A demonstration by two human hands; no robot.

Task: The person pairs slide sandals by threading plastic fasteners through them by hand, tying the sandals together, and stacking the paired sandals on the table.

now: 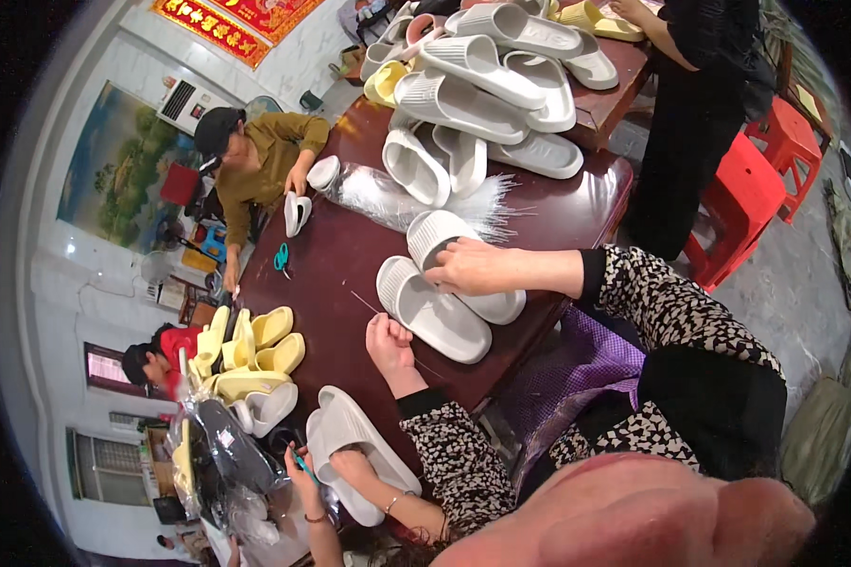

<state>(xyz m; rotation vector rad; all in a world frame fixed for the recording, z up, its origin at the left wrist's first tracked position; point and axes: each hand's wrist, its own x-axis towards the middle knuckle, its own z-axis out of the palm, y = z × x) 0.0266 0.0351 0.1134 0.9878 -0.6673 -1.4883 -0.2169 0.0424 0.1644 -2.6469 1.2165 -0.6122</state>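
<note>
Two pale grey slippers lie side by side on the dark brown table (340, 255). My right hand (473, 267) grips the strap of the farther grey slipper (435, 231). My left hand (388, 342) hovers just beside the nearer grey slipper (435, 317), its fingers pinched on a thin white strand (364, 304) that sticks out toward the table's middle. Both my sleeves are black and white patterned.
A heap of grey slippers (482, 90) and a clear bag of white strands (388, 197) lie farther along the table, near teal scissors (281, 257). Yellow slippers (255, 350) are at the left edge. Other people work around it; one holds a slipper (350, 454). Red stools (756, 180) stand at the right.
</note>
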